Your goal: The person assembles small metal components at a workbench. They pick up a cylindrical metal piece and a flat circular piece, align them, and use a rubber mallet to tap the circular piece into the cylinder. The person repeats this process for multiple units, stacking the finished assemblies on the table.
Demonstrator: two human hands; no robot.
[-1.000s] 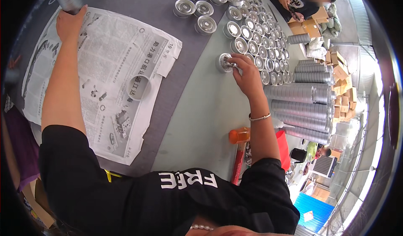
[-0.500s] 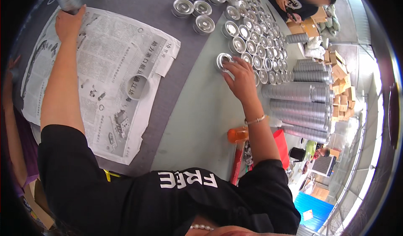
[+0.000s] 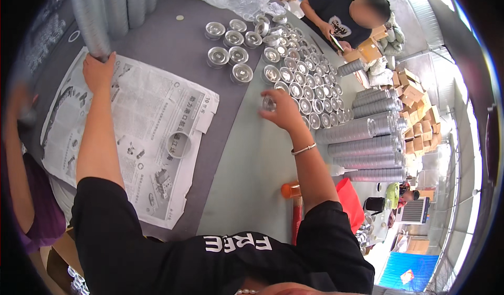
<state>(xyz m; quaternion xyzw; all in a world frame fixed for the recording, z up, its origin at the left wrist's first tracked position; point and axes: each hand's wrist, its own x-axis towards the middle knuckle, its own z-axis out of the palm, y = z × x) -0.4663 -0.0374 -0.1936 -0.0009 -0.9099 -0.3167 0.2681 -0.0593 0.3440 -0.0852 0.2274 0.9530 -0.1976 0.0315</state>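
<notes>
Though apart, hands [image 3: 98, 74] on grey stack [image 3: 90, 24] and metal cup [image 3: 268, 104].

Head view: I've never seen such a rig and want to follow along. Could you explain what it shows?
There is no machine here, just a person working bare-handed. A wide fisheye camera on their head looks down, so straight edges bend. On the table lie a newspaper sheet, with a pale ring on it, and many round metal parts. The left hand touches the near end of a grey stack; the right hand holds a small shiny part.
</notes>
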